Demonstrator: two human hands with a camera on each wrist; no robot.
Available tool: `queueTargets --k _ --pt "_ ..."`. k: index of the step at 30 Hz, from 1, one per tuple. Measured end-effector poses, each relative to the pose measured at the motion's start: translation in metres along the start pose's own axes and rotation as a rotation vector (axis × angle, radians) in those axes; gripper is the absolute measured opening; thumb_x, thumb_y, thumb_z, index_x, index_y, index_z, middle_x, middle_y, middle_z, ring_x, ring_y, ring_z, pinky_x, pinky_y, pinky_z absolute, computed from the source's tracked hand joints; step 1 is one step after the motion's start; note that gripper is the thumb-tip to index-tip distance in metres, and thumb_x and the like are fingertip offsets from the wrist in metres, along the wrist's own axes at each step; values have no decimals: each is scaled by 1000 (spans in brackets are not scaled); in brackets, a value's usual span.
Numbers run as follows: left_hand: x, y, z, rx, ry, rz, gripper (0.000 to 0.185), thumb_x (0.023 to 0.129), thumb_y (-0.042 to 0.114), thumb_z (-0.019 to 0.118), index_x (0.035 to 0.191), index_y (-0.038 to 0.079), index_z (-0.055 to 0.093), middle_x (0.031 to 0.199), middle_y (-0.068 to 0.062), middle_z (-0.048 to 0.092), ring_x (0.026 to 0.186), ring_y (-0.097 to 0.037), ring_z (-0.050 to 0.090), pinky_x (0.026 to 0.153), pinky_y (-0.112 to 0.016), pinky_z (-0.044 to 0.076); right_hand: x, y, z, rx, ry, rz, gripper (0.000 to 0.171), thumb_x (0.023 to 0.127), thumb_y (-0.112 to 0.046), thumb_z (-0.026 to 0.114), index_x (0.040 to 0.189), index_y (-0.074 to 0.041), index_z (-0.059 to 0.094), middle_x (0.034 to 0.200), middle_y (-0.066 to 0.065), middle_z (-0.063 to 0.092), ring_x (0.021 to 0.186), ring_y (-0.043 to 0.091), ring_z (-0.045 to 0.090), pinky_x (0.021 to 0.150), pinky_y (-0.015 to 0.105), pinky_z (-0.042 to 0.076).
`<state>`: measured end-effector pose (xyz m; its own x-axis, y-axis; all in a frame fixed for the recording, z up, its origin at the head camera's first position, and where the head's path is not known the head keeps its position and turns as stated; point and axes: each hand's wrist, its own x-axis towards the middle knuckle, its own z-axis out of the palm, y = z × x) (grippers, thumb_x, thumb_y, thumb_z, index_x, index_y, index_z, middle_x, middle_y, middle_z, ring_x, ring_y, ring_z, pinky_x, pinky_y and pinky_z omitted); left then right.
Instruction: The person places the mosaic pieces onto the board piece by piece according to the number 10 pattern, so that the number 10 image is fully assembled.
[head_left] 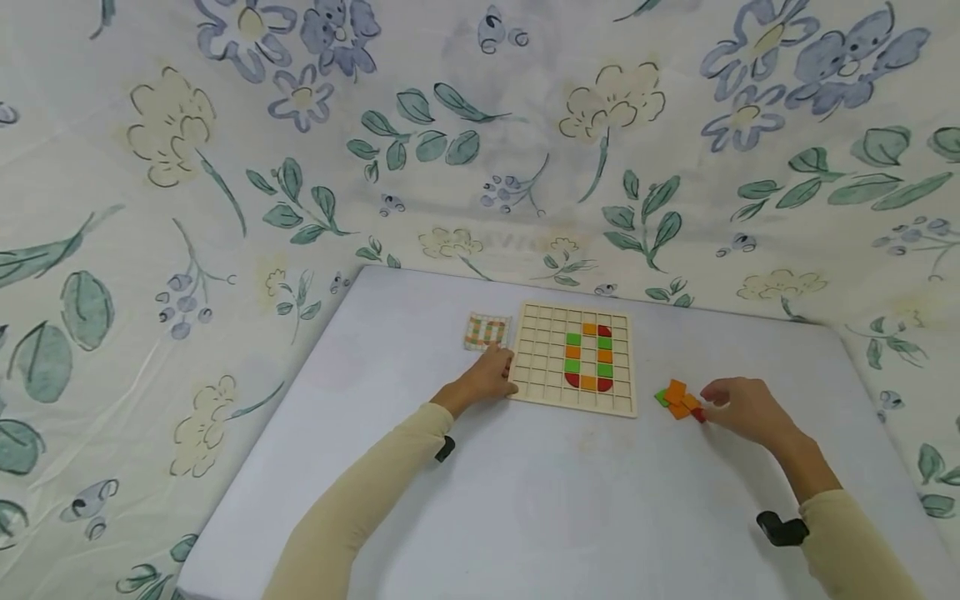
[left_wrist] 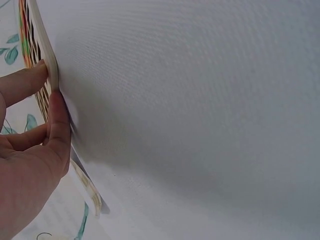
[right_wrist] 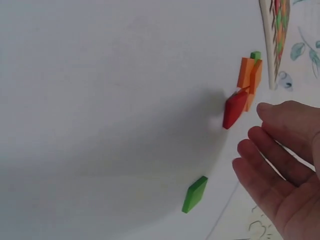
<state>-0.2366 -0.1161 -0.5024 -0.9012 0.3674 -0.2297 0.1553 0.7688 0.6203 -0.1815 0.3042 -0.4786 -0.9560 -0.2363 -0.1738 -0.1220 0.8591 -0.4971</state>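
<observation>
Tile-picking seemed underway: my left hand [head_left: 484, 375] pinched the board [head_left: 542, 358]; my empty, loose-fingered right hand [head_left: 750, 407] likely needed to pinch the red tile [right_wrist: 234, 110].

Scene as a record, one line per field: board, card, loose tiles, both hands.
board: wooden grid board, flat on white table
on board: ring of green, orange and red tiles, upper-left corner cell bare
card: patterned card, left of board
pile: orange tiles, green tile, red tile, right of board
stray: separate green tile, apart from pile
left hand: holds board's left edge
right hand: beside pile, holding nothing
</observation>
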Motion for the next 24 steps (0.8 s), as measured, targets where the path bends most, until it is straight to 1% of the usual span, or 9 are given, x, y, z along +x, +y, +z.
queueTargets --k 2,6,8,11,15,20,24 --pt "-1 0 0 -5 0 -4 57 85 9 75 133 -5 47 122 -16 44 103 -23 48 93 -39 43 -2 1 3 2 -6 7 28 86 -16 72 107 3 67 100 17 67 92 34 59 73 45 54" --pt "-1 0 0 -11 2 -2 55 85 8 75 131 -6 48 119 -16 44 100 -23 48 92 -38 43 -5 4 10 3 -13 17 29 84 -14 74 107 2 68 98 16 67 90 33 59 73 44 54" --pt "0 -1 0 -6 4 1 55 85 8 75 131 -6 48 118 -15 44 99 -22 47 91 -38 43 -5 5 14 6 -3 14 27 84 -13 75 105 2 68 96 14 68 88 31 60 73 43 54" --pt "1 -1 2 1 4 3 55 85 9 75 131 -6 48 118 -14 45 101 -22 47 91 -37 43 -5 6 19 -3 35 -5 22 83 -11 75 101 2 70 92 11 68 85 28 61 74 45 54" --pt "1 0 3 -2 3 -5 59 85 9 76 134 -7 47 121 -16 45 104 -23 48 93 -38 43 -5 5 22 -21 74 -44 19 82 -6 75 97 3 71 92 12 68 85 29 62 78 48 53" --pt "1 0 2 -12 -1 -14 63 85 8 75 138 -7 43 123 -16 44 104 -23 48 93 -37 43 -4 6 23 -30 80 -71 17 80 -3 74 96 2 72 94 13 68 86 29 61 80 50 52" --pt "1 -1 1 -12 4 -10 60 86 8 75 136 -7 45 124 -16 44 105 -22 49 94 -37 43 -2 9 23 -14 70 -82 20 78 2 70 98 1 72 97 14 68 89 31 61 81 51 51"
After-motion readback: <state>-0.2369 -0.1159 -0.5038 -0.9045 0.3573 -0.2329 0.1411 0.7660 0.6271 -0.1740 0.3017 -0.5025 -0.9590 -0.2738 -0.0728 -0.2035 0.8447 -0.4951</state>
